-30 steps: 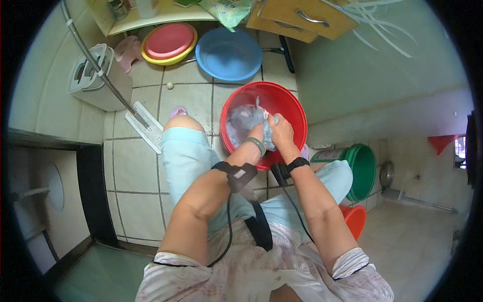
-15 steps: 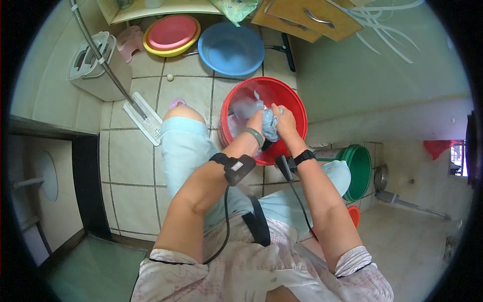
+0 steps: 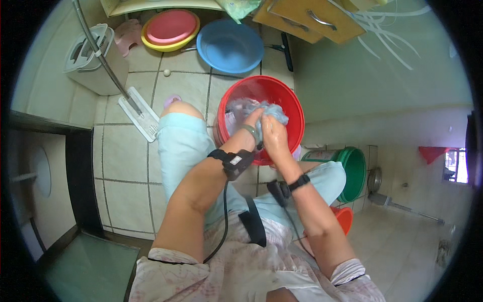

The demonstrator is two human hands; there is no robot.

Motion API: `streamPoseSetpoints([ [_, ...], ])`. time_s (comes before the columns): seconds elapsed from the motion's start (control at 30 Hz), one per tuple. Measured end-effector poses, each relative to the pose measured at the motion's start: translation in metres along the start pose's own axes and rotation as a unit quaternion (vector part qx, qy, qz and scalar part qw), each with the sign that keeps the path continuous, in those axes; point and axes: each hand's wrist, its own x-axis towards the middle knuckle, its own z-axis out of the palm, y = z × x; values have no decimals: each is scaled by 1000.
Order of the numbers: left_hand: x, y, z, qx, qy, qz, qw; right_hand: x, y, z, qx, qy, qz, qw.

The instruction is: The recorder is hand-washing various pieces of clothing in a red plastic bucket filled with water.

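Note:
A wet grey-blue cloth (image 3: 276, 112) is bunched between my two hands, inside the mouth of a round red bucket (image 3: 298, 103). My left hand (image 3: 253, 120) grips the cloth from the left, its fingers mostly hidden by the cloth and the other hand. Close against it, my right hand (image 3: 274, 133) is closed on the near side of the same cloth, its back wet. Lower in the bucket, at the left, lie some pale wet fabric (image 3: 230, 122) and what looks like water. The bucket stands on the tiles between my knees.
Beyond the bucket are a blue basin (image 3: 230, 48) and a pink basin (image 3: 172, 27) in a yellow one (image 3: 166, 49). A flat mop (image 3: 139, 115) leans at the left beside a grey bin (image 3: 95, 75). A green bucket (image 3: 353, 173) lies tipped by my right knee.
My right hand has come nearer and leftward, against my left hand, and its forearm has turned. The cloth now bulges out beyond both hands. The whole view has shifted slightly.

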Motion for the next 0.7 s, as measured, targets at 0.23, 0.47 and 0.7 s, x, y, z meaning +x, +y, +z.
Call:
streamPoseSetpoints([
  [0.23, 24, -2, -33, 57, 206, 151, 965, 38, 13, 16, -136, 17, 72, 988],
  [0.47, 17, -3, -30, 73, 137, 104, 982, 26, 25, 10, -145, 15, -20, 989],
  [0.7, 9, 6, -17, 12, 162, 105, 981, 31, 14, -5, -6, 41, 72, 997],
])
